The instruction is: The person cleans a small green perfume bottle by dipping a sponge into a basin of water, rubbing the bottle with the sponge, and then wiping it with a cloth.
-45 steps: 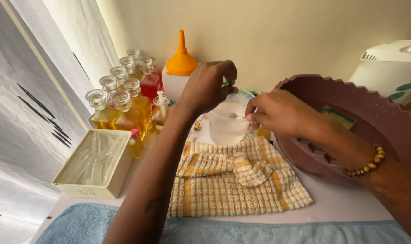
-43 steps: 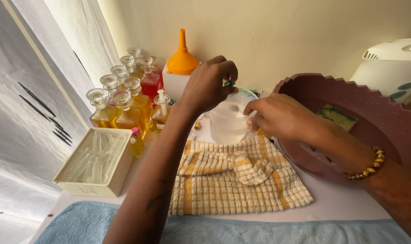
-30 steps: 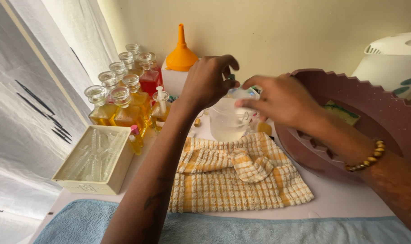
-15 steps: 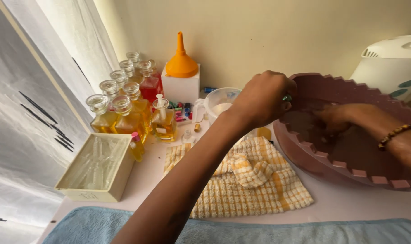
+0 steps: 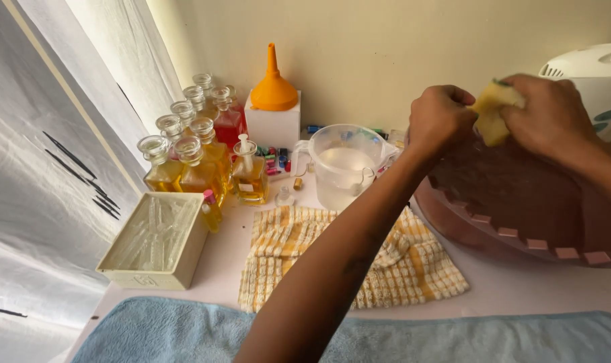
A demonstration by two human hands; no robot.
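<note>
One yellow, porous sponge [image 5: 491, 115] with a green edge sits above the round maroon plastic basin [image 5: 520, 222], pinched in the curled right hand [image 5: 551, 114]; the left hand [image 5: 441, 119] is closed in a fist just beside it, possibly gripping something too small to make out. Outward: one clear plastic jug [image 5: 346, 163] of liquid, one yellow-checked waffle cloth [image 5: 359, 259], roughly nine stoppered glass bottles [image 5: 198, 158], one orange funnel [image 5: 274, 81], one lidded box [image 5: 156, 238].
</note>
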